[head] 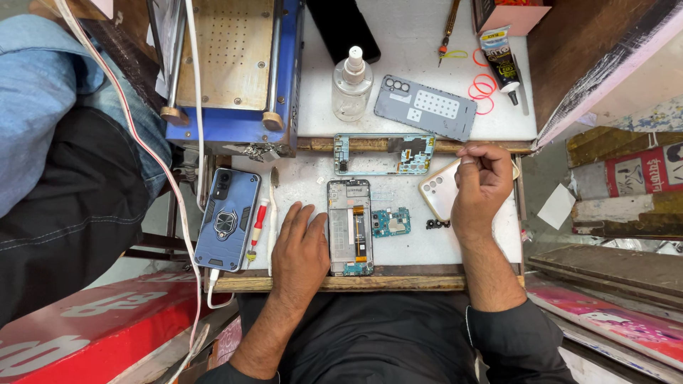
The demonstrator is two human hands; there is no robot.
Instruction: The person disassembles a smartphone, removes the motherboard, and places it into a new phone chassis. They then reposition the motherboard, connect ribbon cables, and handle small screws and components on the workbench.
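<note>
A black glue tube (500, 57) with a yellow label lies above the right hand (484, 186). A pink box (514, 14) stands beside it. A red sign (78, 331) is left of the left hand (302, 250).

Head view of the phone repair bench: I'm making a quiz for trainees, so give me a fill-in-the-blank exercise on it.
1. The left hand lies flat beside the opened phone, on its ____ side.
2. The clear spray bottle stands ____.
3. The small circuit board lies to the ____ of the opened phone.
4. The right hand rests over the ____ back cover.

Missing words: left; upright; right; gold
</note>
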